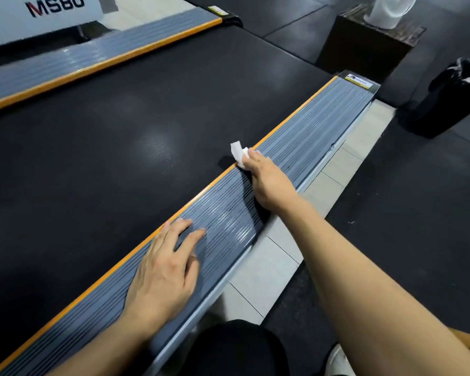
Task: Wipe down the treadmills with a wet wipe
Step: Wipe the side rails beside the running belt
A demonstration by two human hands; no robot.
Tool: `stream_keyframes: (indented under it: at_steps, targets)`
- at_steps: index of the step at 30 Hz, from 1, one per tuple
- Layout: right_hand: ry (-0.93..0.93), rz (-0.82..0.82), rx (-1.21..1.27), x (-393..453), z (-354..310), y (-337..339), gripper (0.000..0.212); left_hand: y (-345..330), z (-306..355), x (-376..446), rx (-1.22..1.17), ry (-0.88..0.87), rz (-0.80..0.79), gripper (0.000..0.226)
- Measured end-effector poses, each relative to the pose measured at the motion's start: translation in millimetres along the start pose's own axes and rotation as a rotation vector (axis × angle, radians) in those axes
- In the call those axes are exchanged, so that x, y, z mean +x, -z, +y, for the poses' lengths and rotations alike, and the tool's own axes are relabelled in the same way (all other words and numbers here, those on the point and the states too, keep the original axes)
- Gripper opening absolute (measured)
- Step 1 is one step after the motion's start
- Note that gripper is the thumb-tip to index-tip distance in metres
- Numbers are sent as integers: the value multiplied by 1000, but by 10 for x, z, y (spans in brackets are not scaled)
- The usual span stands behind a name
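A treadmill fills the view: a wide black belt flanked by grey ribbed side rails with orange edges. My right hand grips a crumpled white wet wipe and holds it on the near rail, at the orange edge by the belt. My left hand rests flat on the same rail closer to me, fingers spread and straight. The rail between my hands looks shiny.
The far rail runs below a white housing marked MS80. A black bin with a bag stands at the right. A dark wooden box holds a white roll. Light floor tiles run beside the near rail.
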State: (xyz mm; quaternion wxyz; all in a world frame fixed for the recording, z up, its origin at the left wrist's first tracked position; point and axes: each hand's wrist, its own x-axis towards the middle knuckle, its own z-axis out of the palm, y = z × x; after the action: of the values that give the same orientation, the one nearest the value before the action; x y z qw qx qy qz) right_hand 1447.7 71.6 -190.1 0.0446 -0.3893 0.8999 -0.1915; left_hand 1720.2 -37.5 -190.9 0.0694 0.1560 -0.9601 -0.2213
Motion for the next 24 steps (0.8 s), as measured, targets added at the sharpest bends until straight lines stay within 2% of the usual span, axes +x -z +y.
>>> stream_keyframes:
  at_steps: [2,4,5,7,9,11,13,15,17,20,22,24]
  targets:
    - [169,-20,58,-84,-261,-18,46,10,10,4,14,-4,9,48]
    - [411,-121,112,-288,-496,-177,45,18,23,3,28,-6,12,48]
    - [452,-163,128,-369,-560,-203,45,20,25,4,30,-3,10,49]
    - [395,-182,154,-338,-487,-118,51,17,22,6,37,-1,8,49]
    - [265,-100,144,-203,-288,1,55,18,23,-3,40,1,13,48]
    - [99,-29,62,0,-94,105,45,10,26,-5,34,2,20,49]
    - [24,-2,14,54,-133,118,33,5,19,-1,26,9,19,49]
    - [145,0,58,-136,-374,2,32,-5,9,3,28,15,10,50]
    - [347,-24,165,-473,-586,-147,45,-23,0,10,35,15,14,51]
    - [436,-79,231,-782,-561,-70,52,-20,9,11,38,8,28,51]
    - [286,38,212,-656,-205,37,53,-13,3,16,43,-8,27,50]
    - [18,92,145,-510,195,180,48,4,7,18,54,-15,19,49]
